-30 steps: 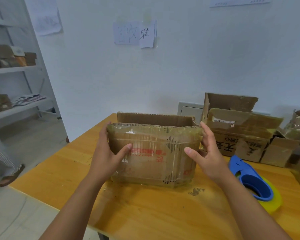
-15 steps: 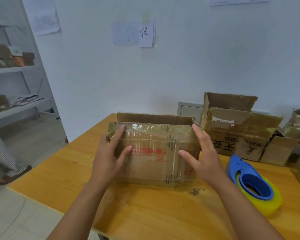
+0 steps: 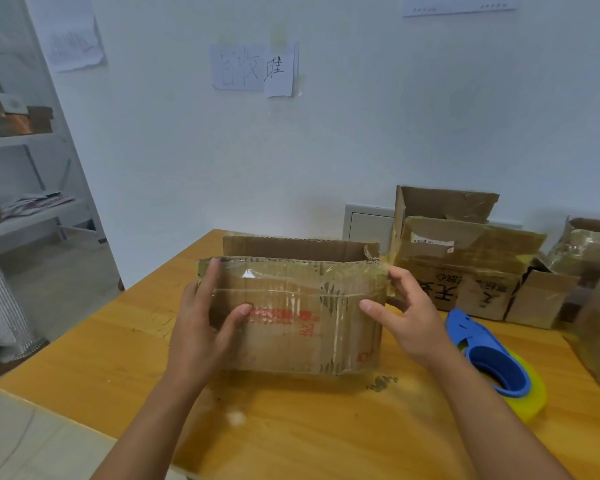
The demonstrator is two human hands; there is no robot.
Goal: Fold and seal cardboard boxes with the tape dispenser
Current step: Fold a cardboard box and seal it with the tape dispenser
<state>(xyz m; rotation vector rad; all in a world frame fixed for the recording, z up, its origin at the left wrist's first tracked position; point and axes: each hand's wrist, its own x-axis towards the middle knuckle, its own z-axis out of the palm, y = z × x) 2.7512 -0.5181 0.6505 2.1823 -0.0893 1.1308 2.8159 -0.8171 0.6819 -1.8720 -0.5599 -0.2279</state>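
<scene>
Cardboard box (image 3: 291, 317) is standing at the wooden table's (image 3: 94, 362) centre. I am watching the left hand (image 3: 201, 334) gripping its 9 o'clock end and the right hand (image 3: 409, 317) pinching its 3 o'clock corner. The blue tape dispenser (image 3: 489, 358) is lying at 3 o'clock, beside 2 other boxes (image 3: 465, 258).

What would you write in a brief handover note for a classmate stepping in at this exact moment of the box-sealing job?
Left hand: thumb and fingers gripping the left end of the cardboard box.
Right hand: gripping the box's right end near the top corner.
The box stands on the wooden table, top open, far flap upright.
Tape dispenser lies on the table, right of the box, untouched.
Done: box stood up, old tape visible on its front.
Left: fold the top flaps, tape them shut.
</scene>
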